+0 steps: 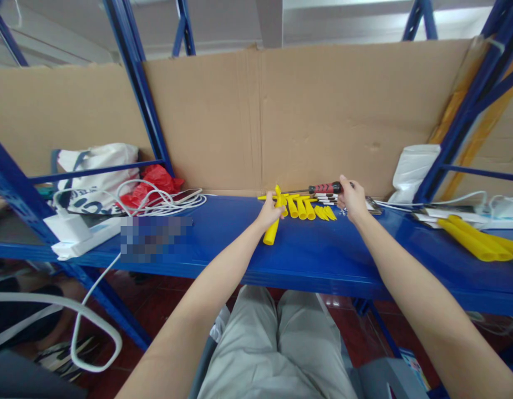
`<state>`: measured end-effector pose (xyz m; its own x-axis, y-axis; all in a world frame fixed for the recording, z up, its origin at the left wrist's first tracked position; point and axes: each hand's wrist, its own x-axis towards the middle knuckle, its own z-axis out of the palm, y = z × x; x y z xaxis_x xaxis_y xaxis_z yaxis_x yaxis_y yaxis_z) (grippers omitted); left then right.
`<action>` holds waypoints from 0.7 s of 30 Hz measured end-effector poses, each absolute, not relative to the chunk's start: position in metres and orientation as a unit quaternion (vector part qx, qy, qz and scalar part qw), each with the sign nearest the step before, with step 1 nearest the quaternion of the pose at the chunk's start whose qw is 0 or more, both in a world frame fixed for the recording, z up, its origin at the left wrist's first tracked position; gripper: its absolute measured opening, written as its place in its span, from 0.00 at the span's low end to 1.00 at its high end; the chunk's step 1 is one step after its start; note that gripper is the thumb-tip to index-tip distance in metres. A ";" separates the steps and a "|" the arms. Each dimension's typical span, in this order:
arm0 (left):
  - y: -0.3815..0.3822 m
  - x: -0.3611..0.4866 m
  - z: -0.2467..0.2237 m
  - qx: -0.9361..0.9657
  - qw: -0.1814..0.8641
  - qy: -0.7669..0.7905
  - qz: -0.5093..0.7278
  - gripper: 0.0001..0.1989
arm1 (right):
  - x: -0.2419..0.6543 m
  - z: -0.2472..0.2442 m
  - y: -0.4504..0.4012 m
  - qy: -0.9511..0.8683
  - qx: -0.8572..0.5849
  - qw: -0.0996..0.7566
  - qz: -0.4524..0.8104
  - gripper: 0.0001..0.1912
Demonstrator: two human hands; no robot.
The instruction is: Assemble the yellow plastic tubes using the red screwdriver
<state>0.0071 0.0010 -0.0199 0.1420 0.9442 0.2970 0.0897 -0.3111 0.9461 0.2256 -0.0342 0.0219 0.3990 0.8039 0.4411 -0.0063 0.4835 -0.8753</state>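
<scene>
My left hand [269, 212] is closed around a yellow plastic tube-shaped piece [272, 233] with a crosswise part near its top, just above the blue shelf. In my right hand [352, 198] is a screwdriver [325, 188] with a red and black handle. Its shaft points left, toward the upper part of the yellow piece. Whether the tip touches it I cannot tell. Between my hands lie several yellow tube pieces [301, 208] and small yellow flat pieces [325, 213]. Beside my right hand are white-and-dark small parts [325, 198] and tiny bits too small to name.
At left are a power strip [87, 237], coiled white cable [168, 204], a red plastic bag [152, 185] and a white cloth bag [104, 174]. More yellow tubes [475, 241] lie far right. A cardboard wall [323, 111] stands behind the blue shelf [323, 255].
</scene>
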 end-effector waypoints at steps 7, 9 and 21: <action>-0.001 0.008 -0.018 0.626 0.423 0.412 0.510 0.20 | 0.223 0.026 -0.037 -0.447 -0.435 0.727 0.287 0.23; -0.001 0.008 -0.018 0.625 0.425 0.409 0.512 0.20 | 0.222 0.025 -0.037 -0.457 -0.434 0.724 0.282 0.25; -0.001 0.007 -0.018 0.629 0.426 0.415 0.500 0.21 | 0.222 0.026 -0.038 -0.458 -0.441 0.718 0.283 0.20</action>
